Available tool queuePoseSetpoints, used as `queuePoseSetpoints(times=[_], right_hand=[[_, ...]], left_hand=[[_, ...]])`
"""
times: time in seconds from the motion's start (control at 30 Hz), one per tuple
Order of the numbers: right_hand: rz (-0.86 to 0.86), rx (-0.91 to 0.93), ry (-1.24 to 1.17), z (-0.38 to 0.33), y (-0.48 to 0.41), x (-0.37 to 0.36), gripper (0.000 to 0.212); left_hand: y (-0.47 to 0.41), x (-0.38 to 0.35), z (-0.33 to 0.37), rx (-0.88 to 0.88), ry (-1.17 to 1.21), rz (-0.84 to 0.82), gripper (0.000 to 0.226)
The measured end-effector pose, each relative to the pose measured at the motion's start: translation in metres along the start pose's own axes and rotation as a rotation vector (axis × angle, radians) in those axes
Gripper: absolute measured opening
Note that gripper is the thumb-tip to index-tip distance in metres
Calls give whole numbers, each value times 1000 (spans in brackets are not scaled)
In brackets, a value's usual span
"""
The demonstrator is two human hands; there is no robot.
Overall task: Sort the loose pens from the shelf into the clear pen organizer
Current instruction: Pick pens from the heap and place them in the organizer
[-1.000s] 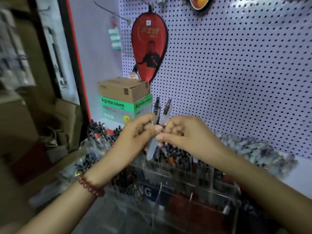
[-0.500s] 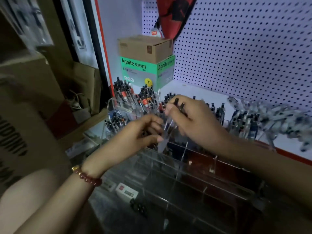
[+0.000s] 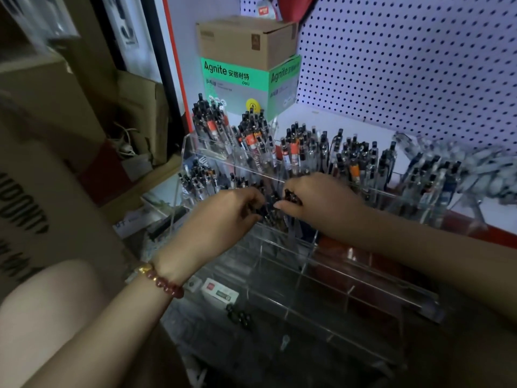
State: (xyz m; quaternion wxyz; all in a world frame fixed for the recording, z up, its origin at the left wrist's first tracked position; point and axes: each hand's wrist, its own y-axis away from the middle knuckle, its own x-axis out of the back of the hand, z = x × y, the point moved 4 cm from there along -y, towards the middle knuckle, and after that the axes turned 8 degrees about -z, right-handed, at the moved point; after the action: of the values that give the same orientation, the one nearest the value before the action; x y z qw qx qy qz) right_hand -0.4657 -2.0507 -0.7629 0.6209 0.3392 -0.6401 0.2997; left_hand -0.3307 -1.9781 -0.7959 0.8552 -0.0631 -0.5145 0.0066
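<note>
A tiered clear pen organizer (image 3: 296, 264) stands on the shelf, its back rows packed with several upright pens (image 3: 253, 138). My left hand (image 3: 223, 217) and my right hand (image 3: 316, 197) meet over a middle compartment. Both sets of fingers curl round the dark tops of pens (image 3: 270, 207) that stand down inside that compartment. The pen barrels below my fingers are partly hidden. A heap of loose pens (image 3: 481, 169) lies blurred at the far right of the shelf.
A green and white Agnite box (image 3: 246, 85) with a brown carton (image 3: 246, 40) on top stands behind the organizer. A pegboard wall (image 3: 405, 60) backs the shelf. Cardboard boxes (image 3: 50, 130) fill the left. The organizer's front compartments (image 3: 335, 312) hold no pens.
Both hands have come down from in front of the pegboard to the organizer, lowering the pens they held into a middle compartment. The view tilted down.
</note>
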Motion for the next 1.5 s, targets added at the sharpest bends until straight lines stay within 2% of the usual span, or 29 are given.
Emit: queuePoseSetpoints(times=[0.13, 0.2, 0.33, 0.6, 0.77, 0.87, 1.07, 1.27, 1.33, 1.5], right_hand=[[-30, -21, -68, 5, -4, -2, 39], [-36, -18, -26, 6, -1, 0, 37], [-74, -6, 38, 5, 2, -5, 36], [-68, -18, -133, 14, 5, -11, 43], [-36, -15, -250, 8, 9, -11, 34], [-18, -36, -286, 7, 10, -12, 26], [-58, -52, -70, 8, 11, -21, 30], [-115, -73, -33, 6, 10, -39, 41], [-103, -85, -1, 6, 9, -40, 44], [-37, -92, 21, 5, 7, -39, 31]], left_hand=[[-3, -11, 8, 36, -56, -22, 33], [-4, -14, 10, 53, -66, -6, 34], [-9, -22, 14, 81, -27, 44, 24], [-15, -19, 16, 107, 87, 171, 17], [-10, -10, 23, 42, 88, 285, 22], [-9, -8, 24, 29, 95, 266, 26], [-10, -13, 19, 58, 69, 180, 31], [-10, -20, 19, 94, 79, 22, 59], [-11, -21, 20, 102, 65, 63, 54], [-15, -20, 17, 175, 110, 159, 32]])
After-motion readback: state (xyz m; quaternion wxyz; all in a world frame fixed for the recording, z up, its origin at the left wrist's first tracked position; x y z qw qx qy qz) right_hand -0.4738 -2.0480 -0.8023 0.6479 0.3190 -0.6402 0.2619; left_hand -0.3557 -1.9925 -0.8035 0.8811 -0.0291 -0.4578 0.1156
